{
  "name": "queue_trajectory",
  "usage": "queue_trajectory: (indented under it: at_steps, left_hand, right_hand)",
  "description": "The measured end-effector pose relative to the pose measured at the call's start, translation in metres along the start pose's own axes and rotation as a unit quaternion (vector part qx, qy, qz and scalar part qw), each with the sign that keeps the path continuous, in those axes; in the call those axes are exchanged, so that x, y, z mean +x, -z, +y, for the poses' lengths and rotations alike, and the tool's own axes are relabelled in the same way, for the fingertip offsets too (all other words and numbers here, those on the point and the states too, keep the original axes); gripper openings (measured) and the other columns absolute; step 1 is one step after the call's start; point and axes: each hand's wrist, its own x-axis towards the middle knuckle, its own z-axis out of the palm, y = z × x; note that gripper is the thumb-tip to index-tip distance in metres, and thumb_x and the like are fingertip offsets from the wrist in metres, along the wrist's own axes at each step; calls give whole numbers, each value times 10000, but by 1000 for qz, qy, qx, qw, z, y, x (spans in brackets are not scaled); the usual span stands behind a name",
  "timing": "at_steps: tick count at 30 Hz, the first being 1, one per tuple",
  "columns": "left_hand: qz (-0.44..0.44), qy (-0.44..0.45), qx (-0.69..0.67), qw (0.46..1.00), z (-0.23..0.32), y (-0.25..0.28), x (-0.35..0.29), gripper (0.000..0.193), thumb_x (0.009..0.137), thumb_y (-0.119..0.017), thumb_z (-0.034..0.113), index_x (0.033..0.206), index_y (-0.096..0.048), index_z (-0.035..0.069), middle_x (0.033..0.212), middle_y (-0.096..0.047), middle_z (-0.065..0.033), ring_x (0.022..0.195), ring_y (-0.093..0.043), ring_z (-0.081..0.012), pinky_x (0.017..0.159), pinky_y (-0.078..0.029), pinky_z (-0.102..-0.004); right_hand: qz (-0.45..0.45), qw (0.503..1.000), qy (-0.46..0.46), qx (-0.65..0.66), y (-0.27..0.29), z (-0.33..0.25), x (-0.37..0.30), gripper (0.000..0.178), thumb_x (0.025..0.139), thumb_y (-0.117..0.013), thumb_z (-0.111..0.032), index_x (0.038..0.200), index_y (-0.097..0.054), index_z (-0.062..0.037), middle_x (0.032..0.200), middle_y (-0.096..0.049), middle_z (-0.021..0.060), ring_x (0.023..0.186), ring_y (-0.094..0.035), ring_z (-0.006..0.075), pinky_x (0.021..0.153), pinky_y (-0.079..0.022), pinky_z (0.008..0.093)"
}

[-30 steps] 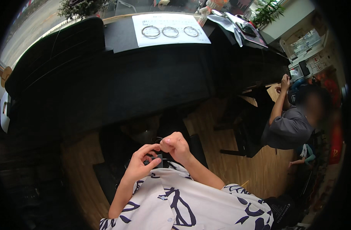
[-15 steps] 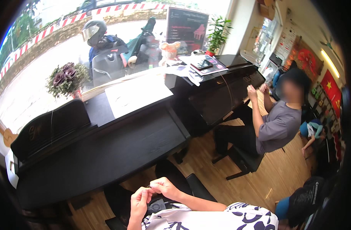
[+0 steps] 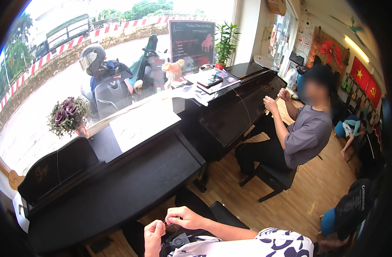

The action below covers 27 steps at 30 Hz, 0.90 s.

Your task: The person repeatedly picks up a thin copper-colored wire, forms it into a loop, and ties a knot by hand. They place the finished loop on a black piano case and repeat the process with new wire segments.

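Note:
Close together above my lap, both of my hands are closed in a pinch. My left hand (image 3: 153,235) has thumb and forefinger pressed together, and my right hand (image 3: 185,217) is just to its right and slightly higher. Between the fingertips a thin dark strand (image 3: 165,222) shows; its exact kind is too small to make out. Below the hands a small grey device with a round grille (image 3: 179,240) rests against my patterned white shirt (image 3: 264,244).
A closed black piano (image 3: 119,184) stands before me, with a white sheet (image 3: 142,126) on top. Beyond it is a second piano (image 3: 234,111). To the right a person in a grey shirt (image 3: 309,135) sits on a black bench (image 3: 271,177), both hands raised and pinched.
My head view has shifted, so the pianos appear lower. My hands have moved slightly apart and the strand between them shows more. The seated person's hands remain raised.

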Motion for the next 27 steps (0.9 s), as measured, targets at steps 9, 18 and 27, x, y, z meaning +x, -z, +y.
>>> queue_trajectory:
  at_steps: [9, 18, 27]
  left_hand:
    - [-77, 12, 68, 995, 21, 2, 12, 352, 1035, -539, 182, 712, -515, 44, 640, -413, 47, 562, -331, -48, 508, -258, -234]
    - [-216, -18, 403, 889, 86, -29, 56, 312, 1002, -546, 179, 768, -615, -16, 669, -552, 31, 631, -439, -57, 572, -379, -239]
    - [-72, -103, 258, 958, 74, -17, 47, 101, 944, -634, 24, 964, -716, -31, 841, -641, -19, 685, -524, -61, 588, -411, -209]
  right_hand:
    - [-71, 997, -36, -21, 36, -16, 4, 107, 884, -696, -59, 974, -747, -34, 843, -695, 62, 689, -612, 148, 615, -477, 284]
    - [-86, 985, -152, -11, 65, -58, 37, 104, 823, -699, 35, 914, -740, 10, 741, -713, 55, 627, -614, 72, 584, -505, 252]
    - [-9, 985, -153, 76, 63, -51, 43, 76, 911, -630, -18, 915, -687, 32, 711, -662, 34, 594, -602, 56, 529, -465, 197]
